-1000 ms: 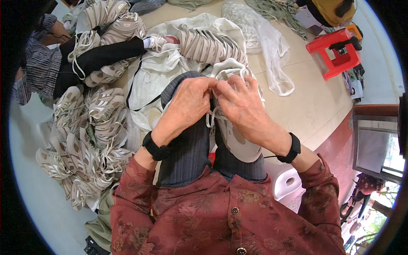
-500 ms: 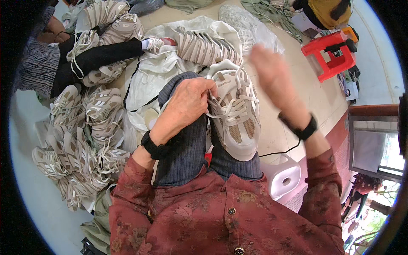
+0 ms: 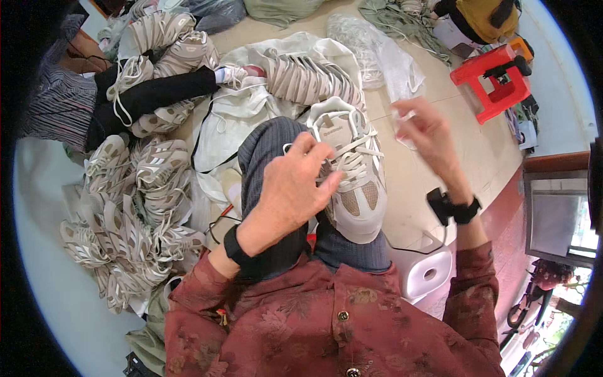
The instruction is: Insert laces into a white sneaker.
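Note:
A beige and white sneaker rests on my right thigh, toe toward me, with pale laces over its tongue. Beside its left edge is my left hand, thumb and forefinger apart, nearest the laces. A small white loop shows above its knuckles. Off the shoe's right side my right hand is raised, its fingers curled and slightly blurred. Something whitish and smeared shows at those fingertips; I cannot make out whether it is lace or plastic. Both wrists carry black bands.
Many similar sneakers lie heaped at the left, and a row of them stands on a white sack. Another person's black-trousered leg reaches in. A clear plastic bag, red stool and pale stool are around me.
My left hand has come off the shoe's collar edge toward the laces, its fingers parting. The right hand has swung a little to the right and lower, away from the shoe.

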`<state>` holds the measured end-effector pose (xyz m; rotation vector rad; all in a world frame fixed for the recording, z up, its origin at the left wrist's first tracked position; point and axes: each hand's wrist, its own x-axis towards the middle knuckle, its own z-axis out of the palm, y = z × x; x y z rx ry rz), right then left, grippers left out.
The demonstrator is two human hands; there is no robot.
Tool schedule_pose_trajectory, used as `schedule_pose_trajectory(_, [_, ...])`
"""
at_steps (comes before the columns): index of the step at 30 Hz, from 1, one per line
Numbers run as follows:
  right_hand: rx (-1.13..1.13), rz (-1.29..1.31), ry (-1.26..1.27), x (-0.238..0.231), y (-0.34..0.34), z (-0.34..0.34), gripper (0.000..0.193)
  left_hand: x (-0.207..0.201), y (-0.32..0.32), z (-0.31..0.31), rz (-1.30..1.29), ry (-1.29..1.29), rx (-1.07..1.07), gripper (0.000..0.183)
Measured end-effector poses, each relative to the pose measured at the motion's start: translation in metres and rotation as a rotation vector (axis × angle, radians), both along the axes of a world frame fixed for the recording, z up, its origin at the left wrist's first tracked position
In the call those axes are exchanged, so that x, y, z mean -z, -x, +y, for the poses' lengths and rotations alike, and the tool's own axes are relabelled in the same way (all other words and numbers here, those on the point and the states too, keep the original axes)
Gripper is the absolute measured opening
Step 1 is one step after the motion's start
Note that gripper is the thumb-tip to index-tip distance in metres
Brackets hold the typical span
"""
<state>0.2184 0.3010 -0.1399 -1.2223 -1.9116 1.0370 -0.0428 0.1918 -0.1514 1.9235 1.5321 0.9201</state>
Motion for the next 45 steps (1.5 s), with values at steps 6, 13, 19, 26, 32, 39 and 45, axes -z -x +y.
schedule_pose_trajectory(6, [-0.217,-0.189,-0.304,-0.003,0.051,-0.037,0.016,0.005,-0.015,-0.005,0.071,-0.023,-0.006,0.025])
schedule_pose_trajectory(13, [-0.241,-0.196,-0.359,0.002,0.059,-0.035,0.005,0.018,-0.016,0.008,0.016,-0.056,0.023,0.018])
schedule_pose_trajectory(19, [-0.181,-0.142,-0.278,-0.005,0.059,-0.042,0.006,0.015,-0.017,0.01,-0.11,-0.004,0.027,0.012])
schedule_pose_trajectory(26, [-0.126,0.063,0.171,-0.001,0.052,-0.027,0.008,0.01,-0.004,0.018,-0.379,0.291,0.068,0.009])
schedule_pose_trajectory(32, [-0.019,0.477,0.598,0.008,0.024,0.012,0.01,0.002,0.02,0.024,-0.341,0.43,0.178,0.01])
schedule_pose_trajectory(39, [0.192,1.018,0.642,0.006,-0.057,0.094,0.013,0.003,0.032,0.03,-0.209,0.299,0.278,0.023])
schedule_pose_trajectory(45, [0.371,1.02,0.467,-0.029,-0.107,0.138,0.02,0.016,0.025,0.032,-0.326,0.137,0.208,0.03])
